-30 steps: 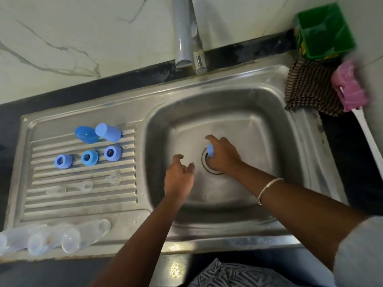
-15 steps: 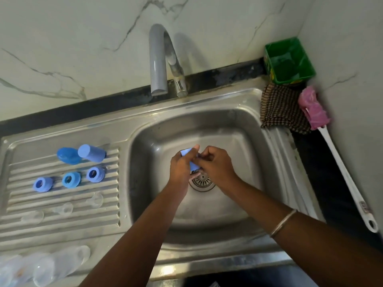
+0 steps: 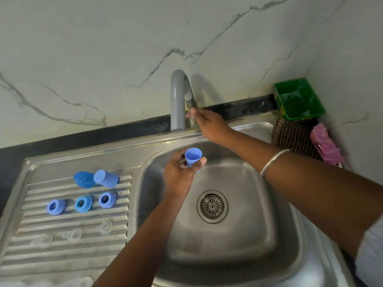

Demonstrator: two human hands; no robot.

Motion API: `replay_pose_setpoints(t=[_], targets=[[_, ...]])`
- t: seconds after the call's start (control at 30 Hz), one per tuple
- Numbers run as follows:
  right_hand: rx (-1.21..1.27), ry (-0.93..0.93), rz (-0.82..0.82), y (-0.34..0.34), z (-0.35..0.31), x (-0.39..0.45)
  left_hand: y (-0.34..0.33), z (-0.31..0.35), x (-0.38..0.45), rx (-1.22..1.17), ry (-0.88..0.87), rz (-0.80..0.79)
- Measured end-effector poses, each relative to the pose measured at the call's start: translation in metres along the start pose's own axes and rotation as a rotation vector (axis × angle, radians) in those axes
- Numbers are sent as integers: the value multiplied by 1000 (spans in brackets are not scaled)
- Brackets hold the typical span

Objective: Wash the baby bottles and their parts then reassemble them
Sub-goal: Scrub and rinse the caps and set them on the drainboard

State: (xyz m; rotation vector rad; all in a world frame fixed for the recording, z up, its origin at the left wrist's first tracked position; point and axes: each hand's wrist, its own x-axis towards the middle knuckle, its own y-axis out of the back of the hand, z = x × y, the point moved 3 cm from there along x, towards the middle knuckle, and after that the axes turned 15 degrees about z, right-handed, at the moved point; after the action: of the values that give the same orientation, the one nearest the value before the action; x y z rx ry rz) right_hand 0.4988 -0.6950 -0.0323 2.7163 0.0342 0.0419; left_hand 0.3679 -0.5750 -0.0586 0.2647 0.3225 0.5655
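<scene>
My left hand (image 3: pixel 180 176) grips a light blue bottle cap (image 3: pixel 193 156), open side up, over the back left of the steel sink basin (image 3: pixel 244 235). My right hand (image 3: pixel 209 123) pinches the small tap handle (image 3: pixel 193 119) at the base of the grey faucet (image 3: pixel 177 100). No water runs. On the ribbed drainboard (image 3: pixel 68 222) lie two more blue caps (image 3: pixel 105 178), three blue screw rings (image 3: pixel 83 204) in a row and three clear teats (image 3: pixel 72 235). Clear bottles (image 3: pixel 85 282) barely show at the bottom edge.
The drain strainer (image 3: pixel 212 206) sits in the middle of the basin. A green tub (image 3: pixel 298 100) stands in the back right corner, with a brown checked cloth (image 3: pixel 294 137) and a pink bottle brush (image 3: pixel 326 145) beside it.
The cap passed from my right hand to my left hand, which lifted it toward the spout. My right hand rose from the basin to the tap handle. The view tilted up.
</scene>
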Motion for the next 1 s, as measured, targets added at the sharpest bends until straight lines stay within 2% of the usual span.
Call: replay_pose_setpoints(t=[0.07,0.17,0.37,0.63,0.73,0.8,0.9,1.0], targets=[[-1,-73,-95,-4,2,1,1,2,1,-1,-49,15],[-31,-41,-130,-10,3,2,3,6,0,-46,-86,33],[-139,6,-115,-18,2,1,6,10,3,-69,-167,27],[-188,16,-99,-19,-1,0,5,10,3,-96,-163,1],[-81,35,-78,-15,3,-11,4,7,3,-90,-171,-13],[20,53,20,-10,11,-27,4,3,4,-92,-166,3],[222,-105,114,0,30,-65,2,-3,3,-102,-124,-12],[407,-259,29,1,48,-103,-2,-4,-4,-152,-56,-68]])
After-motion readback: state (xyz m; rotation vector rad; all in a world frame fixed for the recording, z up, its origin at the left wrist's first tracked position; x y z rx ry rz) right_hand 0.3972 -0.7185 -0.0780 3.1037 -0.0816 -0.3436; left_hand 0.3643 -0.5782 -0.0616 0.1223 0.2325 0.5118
